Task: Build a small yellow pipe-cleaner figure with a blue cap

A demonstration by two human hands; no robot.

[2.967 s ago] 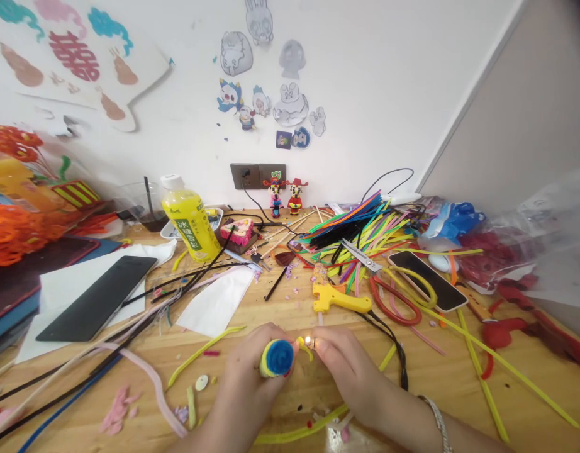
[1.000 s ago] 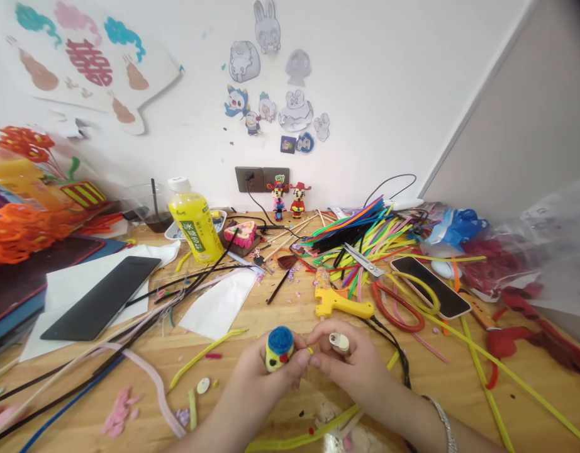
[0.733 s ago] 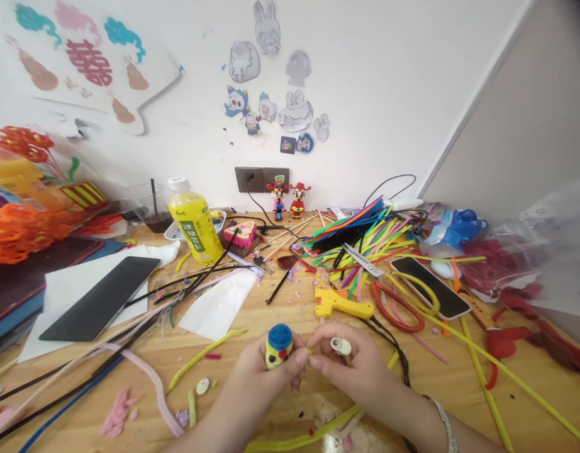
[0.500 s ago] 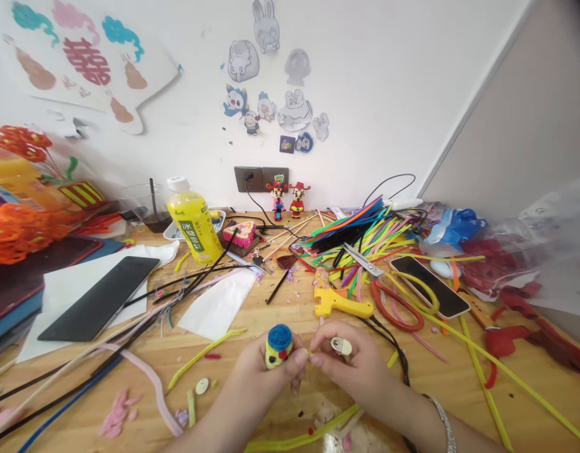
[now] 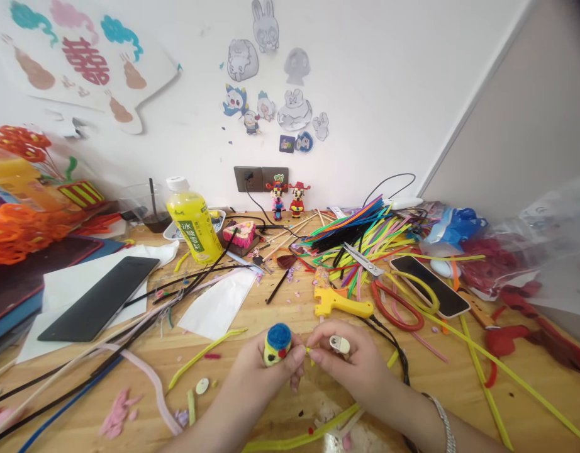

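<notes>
My left hand [image 5: 259, 371] holds a small round pipe-cleaner figure [image 5: 277, 345], with a blue fuzzy top and a yellow body with a red speck. My right hand [image 5: 351, 365] grips a small white lighter [image 5: 340, 344] against its palm, and no flame shows. Its fingertips reach toward the figure and nearly meet my left fingers. A short yellow pipe-cleaner end [image 5: 309, 350] sits between the two hands, and my fingers partly hide it.
A yellow glue gun [image 5: 341, 303] lies just beyond my hands, with its black cord running right. Scissors [image 5: 363, 260] rest on a heap of coloured pipe cleaners [image 5: 356, 242]. A phone [image 5: 429, 286], a black tablet [image 5: 99, 299] and a yellow bottle [image 5: 190, 226] stand around the wooden table [image 5: 290, 302].
The flame seen earlier at my right fingertips is gone. The figure has turned, with its blue top now upward, and my hands have drawn closer together around the yellow end.
</notes>
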